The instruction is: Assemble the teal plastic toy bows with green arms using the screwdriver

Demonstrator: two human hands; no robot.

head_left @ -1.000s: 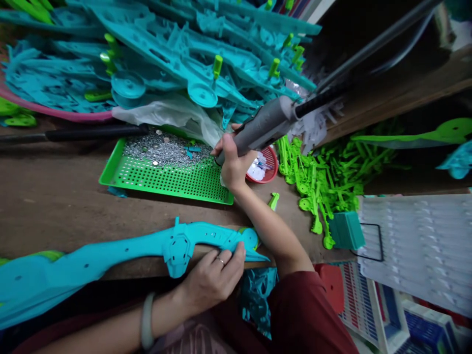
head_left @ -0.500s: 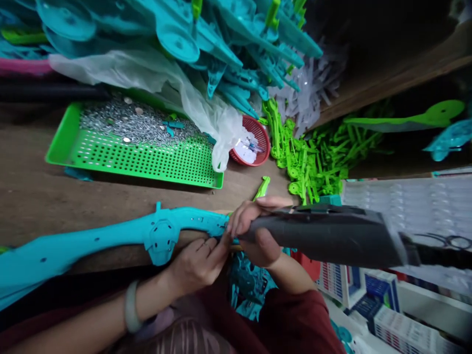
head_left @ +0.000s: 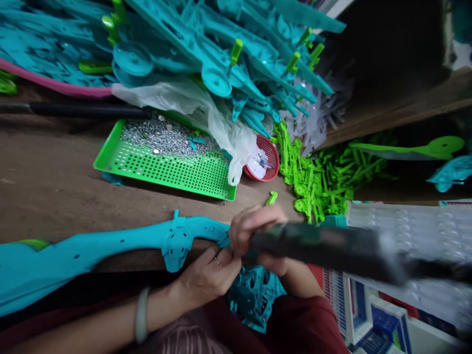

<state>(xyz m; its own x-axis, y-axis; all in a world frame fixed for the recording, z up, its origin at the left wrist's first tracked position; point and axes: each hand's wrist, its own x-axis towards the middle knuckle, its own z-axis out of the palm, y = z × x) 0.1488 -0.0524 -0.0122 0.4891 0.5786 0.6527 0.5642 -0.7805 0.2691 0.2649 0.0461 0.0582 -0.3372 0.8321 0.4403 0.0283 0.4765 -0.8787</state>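
Observation:
My right hand (head_left: 258,226) is wrapped round the front of a dark electric screwdriver (head_left: 317,243), whose rear end and cord are smeared by motion at the right. The screwdriver lies nearly level, its tip hidden behind my fingers. My left hand (head_left: 214,275), with a ring and a pale bracelet, is closed in a pinch at the right end of a long turquoise plastic toy gun (head_left: 136,236). My hands touch where the tool meets the toy gun. The toy gun stretches from there to the left edge of the view, along the table's front.
A green perforated tray (head_left: 165,172) of small screws stands beyond the toy gun. Beside it are a plastic bag (head_left: 206,113), a red basket (head_left: 271,157) and heaped lime-green parts (head_left: 317,177). Turquoise parts (head_left: 184,44) are piled behind; more turquoise parts (head_left: 254,295) lie by my lap.
The view has shifted, so the tray and piles sit farther right and lower. The screwdriver's rear is blurred, and my right fingers are curled higher over its front. Both hands keep their holds.

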